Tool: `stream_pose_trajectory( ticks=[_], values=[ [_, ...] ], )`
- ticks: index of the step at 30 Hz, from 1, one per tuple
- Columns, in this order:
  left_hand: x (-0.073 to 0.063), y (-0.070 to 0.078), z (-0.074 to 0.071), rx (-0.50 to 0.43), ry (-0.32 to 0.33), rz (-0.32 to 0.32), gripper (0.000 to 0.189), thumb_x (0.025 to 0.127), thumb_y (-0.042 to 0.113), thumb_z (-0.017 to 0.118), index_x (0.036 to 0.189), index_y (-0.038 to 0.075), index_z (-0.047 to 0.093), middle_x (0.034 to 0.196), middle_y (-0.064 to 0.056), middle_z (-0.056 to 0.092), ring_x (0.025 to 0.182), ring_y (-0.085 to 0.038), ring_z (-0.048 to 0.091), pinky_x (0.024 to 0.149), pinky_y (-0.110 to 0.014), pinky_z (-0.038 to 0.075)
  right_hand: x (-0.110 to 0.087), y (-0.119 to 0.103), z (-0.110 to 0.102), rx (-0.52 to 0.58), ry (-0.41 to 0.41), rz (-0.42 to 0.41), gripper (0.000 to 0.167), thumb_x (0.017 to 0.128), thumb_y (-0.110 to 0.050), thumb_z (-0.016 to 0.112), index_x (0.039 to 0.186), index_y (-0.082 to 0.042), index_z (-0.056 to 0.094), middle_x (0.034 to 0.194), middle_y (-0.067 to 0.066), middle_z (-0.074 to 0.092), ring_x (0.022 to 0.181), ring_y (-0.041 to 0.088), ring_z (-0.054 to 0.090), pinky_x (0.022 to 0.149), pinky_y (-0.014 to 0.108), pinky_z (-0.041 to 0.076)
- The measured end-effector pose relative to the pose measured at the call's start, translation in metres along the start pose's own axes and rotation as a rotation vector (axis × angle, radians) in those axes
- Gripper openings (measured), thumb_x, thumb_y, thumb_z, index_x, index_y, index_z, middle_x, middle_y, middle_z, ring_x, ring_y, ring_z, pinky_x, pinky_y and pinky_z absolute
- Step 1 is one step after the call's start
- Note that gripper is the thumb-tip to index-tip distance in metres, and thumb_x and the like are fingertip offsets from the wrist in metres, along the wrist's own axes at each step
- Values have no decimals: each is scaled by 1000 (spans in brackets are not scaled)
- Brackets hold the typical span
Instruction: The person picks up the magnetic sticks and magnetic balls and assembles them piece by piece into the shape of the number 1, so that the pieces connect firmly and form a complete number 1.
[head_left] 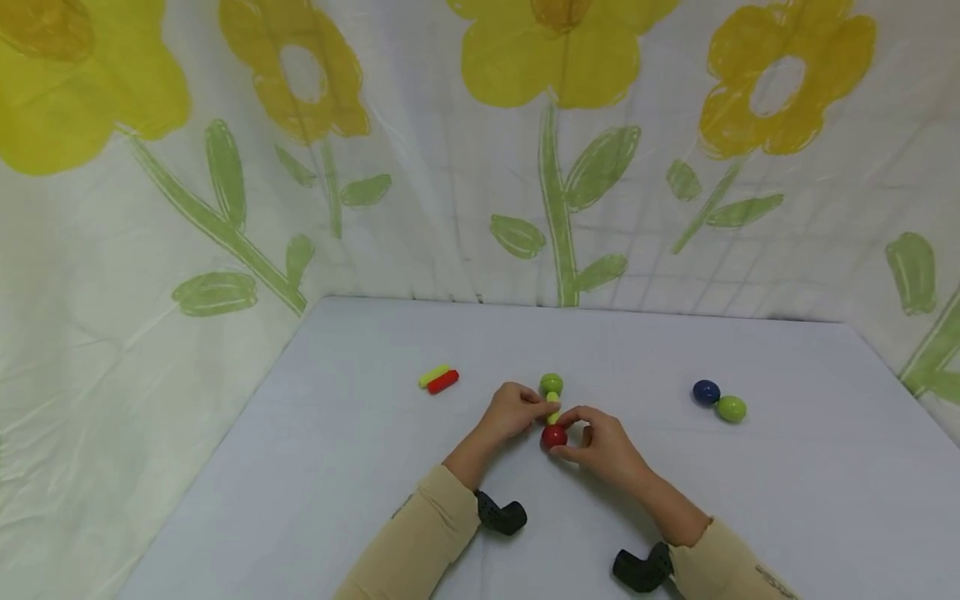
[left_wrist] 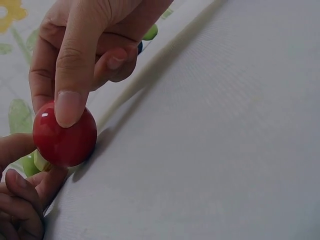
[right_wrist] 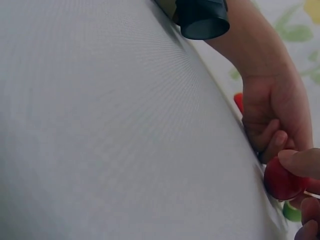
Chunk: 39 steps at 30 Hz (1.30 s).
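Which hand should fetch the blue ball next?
The right hand, probably: it's nearer the blue ball, though gripping the red ball; the left hand, pinching the yellow stick, is farther away.

Red ball [head_left: 554,438], yellow stick [head_left: 554,419], green ball [head_left: 551,383]

Four glossy round balls were counted: one deep-red ball [head_left: 553,438], two lime-green balls [head_left: 551,383], one dark-blue ball [head_left: 706,392]. Short rounded sticks numbered three: two yellow-green sticks [head_left: 433,376], one red stick [head_left: 443,382]. Also tallied: two bare hands [head_left: 606,447], two beige fabric sleeves [head_left: 416,533], two black angled wrist pieces [head_left: 504,517], one white-covered table [head_left: 360,450], four yellow painted-style flower heads [head_left: 551,62].
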<state>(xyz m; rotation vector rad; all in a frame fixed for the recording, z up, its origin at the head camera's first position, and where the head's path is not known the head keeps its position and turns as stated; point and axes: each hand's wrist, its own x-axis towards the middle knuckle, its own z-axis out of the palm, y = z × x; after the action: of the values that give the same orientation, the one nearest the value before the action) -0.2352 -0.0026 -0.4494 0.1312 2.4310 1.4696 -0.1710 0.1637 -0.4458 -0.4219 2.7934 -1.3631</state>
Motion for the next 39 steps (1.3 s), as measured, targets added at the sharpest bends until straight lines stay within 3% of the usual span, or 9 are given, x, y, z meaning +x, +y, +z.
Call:
stream_pose_trajectory(
  ticks=[5,10,15,20,25,33,39],
  values=[
    [-1,-2,-12,12,20,28,27,81,32,72,87,6,71,72,1,66,54,-8,50,51,-20,41,2,-1,0,-7,-2,9,33,72,-14,80,100,-6,63,94,5,64,51,3,39,47,20,34],
    [-5,-4,-36,58,51,39,27,81,33,72,94,9,70,83,-2,66,62,-11,54,57,-22,46,3,-3,-1,-13,-10,29,33,72,-13,79,100,-7,63,94,5,63,53,4,39,47,20,35],
    [-10,-12,-65,88,141,81,26,81,31,72,97,10,69,92,-4,67,69,-14,57,58,-24,48,6,-3,-1,-16,-11,24,32,73,-12,79,101,-7,63,94,5,63,54,5,40,47,20,36],
    [-18,-17,-90,106,239,147,25,82,24,71,99,6,69,93,-6,70,87,-19,61,65,-26,48,9,-2,0,-14,-3,17,32,73,-11,78,101,-7,62,93,5,63,53,5,39,47,20,35],
    [-24,-24,-108,107,293,137,27,82,19,71,103,3,69,94,-8,70,91,-22,64,67,-26,49,12,-1,2,-15,-1,29,32,73,-12,78,101,-7,62,94,5,62,54,6,39,47,20,34],
    [-28,-38,-125,143,351,91,28,82,16,71,107,4,67,107,-12,68,111,-26,56,87,-41,46,18,0,5,1,14,29,32,72,-12,79,99,-7,63,95,5,63,54,5,39,48,19,34],
    [-28,-46,-124,163,354,87,27,80,11,72,105,2,67,110,-14,66,107,-28,58,87,-42,46,20,-1,5,10,17,37,32,72,-12,79,99,-7,63,95,6,64,53,5,38,47,19,33]
  ],
)
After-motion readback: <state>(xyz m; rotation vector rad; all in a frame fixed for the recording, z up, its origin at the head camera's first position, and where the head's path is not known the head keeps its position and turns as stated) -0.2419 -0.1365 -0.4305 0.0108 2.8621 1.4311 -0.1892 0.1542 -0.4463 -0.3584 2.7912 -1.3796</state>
